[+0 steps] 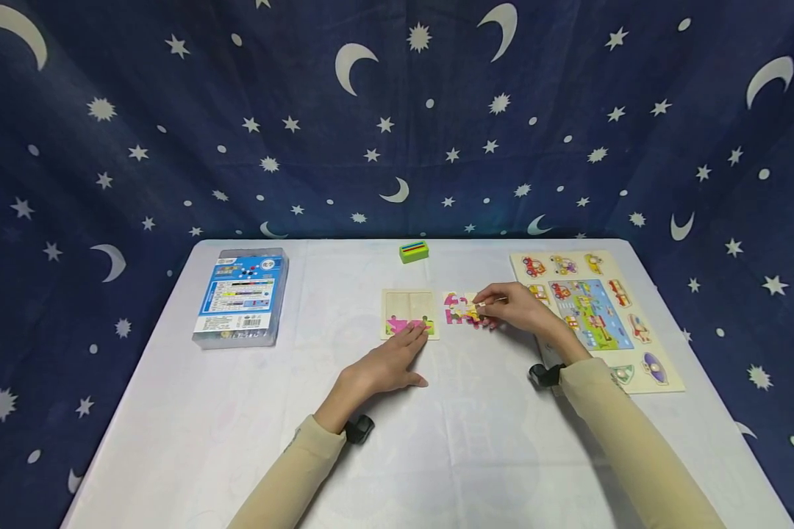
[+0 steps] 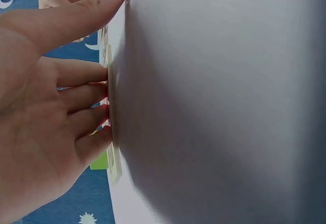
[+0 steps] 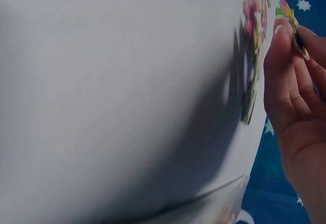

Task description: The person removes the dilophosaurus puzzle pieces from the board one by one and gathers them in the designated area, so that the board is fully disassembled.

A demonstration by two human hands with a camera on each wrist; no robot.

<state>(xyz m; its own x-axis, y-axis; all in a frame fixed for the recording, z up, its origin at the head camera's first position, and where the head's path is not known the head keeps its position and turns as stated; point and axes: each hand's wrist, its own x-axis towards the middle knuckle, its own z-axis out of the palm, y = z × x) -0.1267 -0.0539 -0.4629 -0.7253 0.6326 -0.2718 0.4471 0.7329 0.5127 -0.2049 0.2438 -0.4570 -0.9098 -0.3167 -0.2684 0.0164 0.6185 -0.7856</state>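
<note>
In the head view my left hand (image 1: 390,365) rests with extended fingers on the near edge of a small wooden puzzle tray (image 1: 406,302). Pink and green jigsaw pieces (image 1: 399,325) line the tray's near part, while its far part shows bare wood. Just right of the tray, a group of loose jigsaw pieces (image 1: 455,317) in pink and yellow lies on the cloth. Above them, my right hand (image 1: 517,307) pinches one puzzle piece (image 3: 289,12) between thumb and fingers, seen nearly edge-on in the right wrist view. Its printed picture is hard to make out.
A large wooden peg puzzle board (image 1: 655,349) with vehicle pictures lies under and beside the right forearm. At the left stands a clear plastic case (image 1: 238,297) with a blue label. A green block (image 1: 413,252) with coloured stripes sits behind the tray.
</note>
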